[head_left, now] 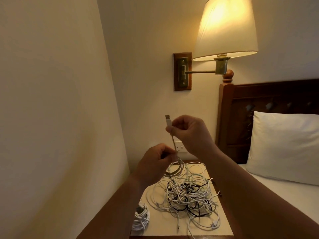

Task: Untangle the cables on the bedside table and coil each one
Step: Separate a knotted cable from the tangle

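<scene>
Blurrily, left hand (151, 164) pinches cable (173, 140), white coil (142, 216) half-hidden.

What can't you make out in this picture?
Head view:
- Tangle of cables: strands overlap, number uncountable.
- Coiled white cable: partly behind the left forearm.
- White wall plate: mostly behind the right hand; switch or socket unclear.
- Left hand grip on the USB cable: fingertips blurred.

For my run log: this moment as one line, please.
right hand: pinches beige cable at plug | left hand: grips it lower | tangle: on mat | white coil: beside tangle
</scene>
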